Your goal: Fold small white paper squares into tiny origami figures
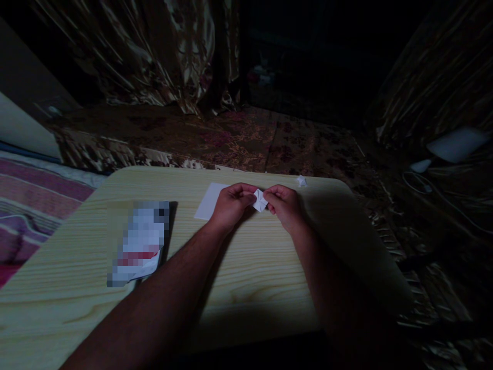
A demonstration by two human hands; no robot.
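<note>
Both my hands meet over the far middle of a light wooden table [250, 267]. Between them is a small folded white paper piece [260, 200]. My left hand [231, 204] pinches its left side with curled fingers. My right hand [284, 204] pinches its right side the same way. A flat white paper sheet [208, 201] lies on the table just behind my left hand. A second small folded white paper shape [301, 180] sits near the table's far edge, beyond my right hand.
A blurred-out card or packet [140, 241] lies on the table's left part. Patterned brown fabric [239, 136] covers the floor beyond, with curtains behind. A striped cloth [34, 205] lies at left. A white object and cables [454, 146] are at right.
</note>
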